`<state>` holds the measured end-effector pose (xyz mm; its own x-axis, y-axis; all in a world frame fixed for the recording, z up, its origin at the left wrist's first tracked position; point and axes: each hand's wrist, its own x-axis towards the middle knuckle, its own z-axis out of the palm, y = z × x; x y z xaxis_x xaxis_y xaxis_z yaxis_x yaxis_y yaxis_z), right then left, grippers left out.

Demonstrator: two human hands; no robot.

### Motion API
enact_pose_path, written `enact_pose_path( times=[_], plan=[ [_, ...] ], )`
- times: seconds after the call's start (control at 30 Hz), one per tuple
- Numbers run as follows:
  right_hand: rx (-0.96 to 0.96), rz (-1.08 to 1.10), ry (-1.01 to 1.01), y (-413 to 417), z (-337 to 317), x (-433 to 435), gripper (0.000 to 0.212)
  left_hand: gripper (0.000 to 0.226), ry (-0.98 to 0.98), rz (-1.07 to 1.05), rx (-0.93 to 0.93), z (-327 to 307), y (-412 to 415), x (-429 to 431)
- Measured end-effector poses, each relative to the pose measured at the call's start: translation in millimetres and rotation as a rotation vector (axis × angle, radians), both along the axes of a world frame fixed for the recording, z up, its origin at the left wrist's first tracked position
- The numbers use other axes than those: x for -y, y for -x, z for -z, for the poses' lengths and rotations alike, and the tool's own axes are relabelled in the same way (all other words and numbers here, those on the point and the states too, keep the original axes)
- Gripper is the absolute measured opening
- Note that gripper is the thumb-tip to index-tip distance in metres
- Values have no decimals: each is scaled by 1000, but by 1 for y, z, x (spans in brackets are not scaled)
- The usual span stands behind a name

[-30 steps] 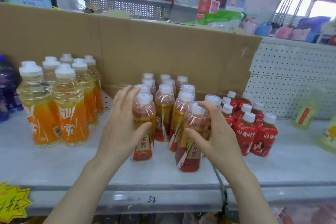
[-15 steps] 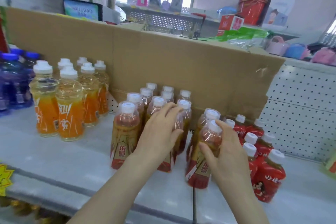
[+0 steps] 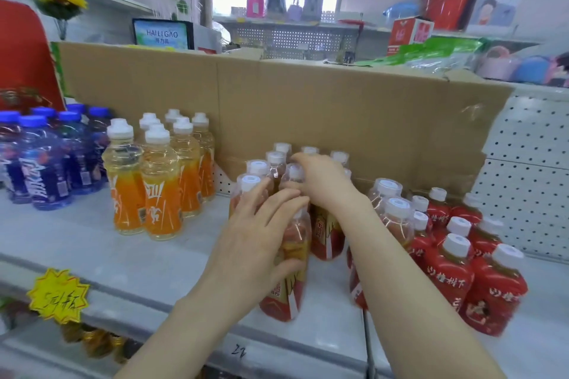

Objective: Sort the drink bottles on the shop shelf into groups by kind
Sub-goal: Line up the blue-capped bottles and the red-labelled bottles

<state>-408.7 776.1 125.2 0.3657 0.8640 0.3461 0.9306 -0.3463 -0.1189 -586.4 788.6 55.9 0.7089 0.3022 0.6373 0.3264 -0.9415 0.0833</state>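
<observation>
— What is the left hand [image 3: 258,243] doing?
— It is wrapped round the front tea bottle [image 3: 288,289], with the thumb on the near side and the fingers curled over its shoulder. That bottle stands near the front edge of the shelf [image 3: 92,249], about midway along.
— And the right hand [image 3: 324,181]?
— It reaches across above the left one. Its fingers are bent over the top of one of the tea bottles [image 3: 275,163] clustered just behind. Whether they close round it, I cannot tell.
— Where is that cluster?
— It is bunched toward the back edge, against the cardboard [image 3: 308,108]. Two stray tea bottles [image 3: 395,215] stand right of the arm, touching the red bottles [image 3: 449,274].
— What about the other kinds?
— The orange bottles [image 3: 157,194] stand left of the tea, apart from it, and the blue bottles [image 3: 43,163] are at the left end. A yellow price tag [image 3: 58,295] hangs on the front edge near that end.
</observation>
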Motion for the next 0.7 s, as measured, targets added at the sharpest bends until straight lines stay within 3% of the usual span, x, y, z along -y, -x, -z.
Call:
enact_pose_path(
  times=[0.07,0.43,0.57,0.7],
  plan=[
    [-5,10,66,-3,2,-7,54,93,36,33,12,6,2,-5],
    [44,-17,-11,-17,15,-4,55,92,11,83,91,4,-6,-10],
    [-9,153,-104,-29,19,10,45,92,-35,18,96,5,-17,-13],
    [-53,225,-62,-37,21,23,38,91,-64,-38,70,4,-33,-20]
  ],
)
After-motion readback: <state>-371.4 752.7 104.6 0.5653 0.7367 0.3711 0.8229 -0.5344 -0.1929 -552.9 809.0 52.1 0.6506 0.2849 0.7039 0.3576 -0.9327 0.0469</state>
